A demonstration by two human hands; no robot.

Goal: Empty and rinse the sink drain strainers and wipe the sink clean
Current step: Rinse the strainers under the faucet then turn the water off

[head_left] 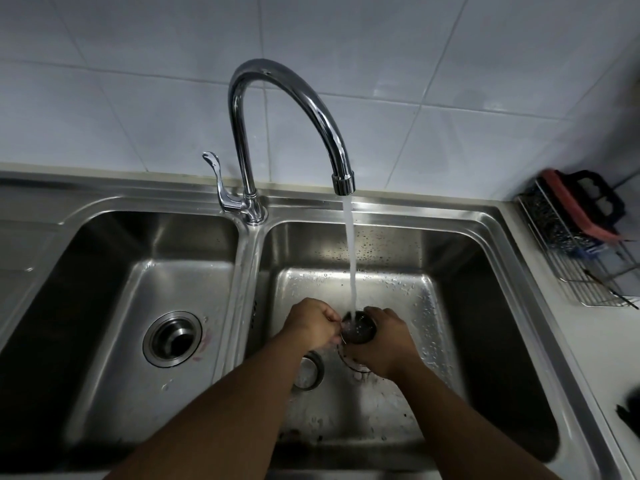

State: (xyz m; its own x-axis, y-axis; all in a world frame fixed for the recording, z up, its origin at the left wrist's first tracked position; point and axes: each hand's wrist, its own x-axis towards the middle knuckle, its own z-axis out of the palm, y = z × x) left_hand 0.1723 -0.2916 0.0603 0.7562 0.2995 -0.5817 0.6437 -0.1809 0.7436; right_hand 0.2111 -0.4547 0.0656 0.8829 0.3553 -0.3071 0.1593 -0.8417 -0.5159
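Note:
A perforated steel drain strainer [360,330] is held under the running water [350,251] in the right basin [460,271] of a double steel sink. My right hand [381,344] grips the strainer's side from the right. My left hand [311,323] has its fingers curled against the strainer's left rim. The right basin's drain opening [308,372] shows below my left wrist, partly hidden by my arm. The left basin [114,278] has its own drain [172,338] with a strainer seated in it.
The chrome faucet [277,109] arches over the right basin, its lever [218,181] to the left. A wire rack [581,268] on the right counter holds a sponge and a black-handled scrubber [588,202]. Dark specks lie on the right basin's floor.

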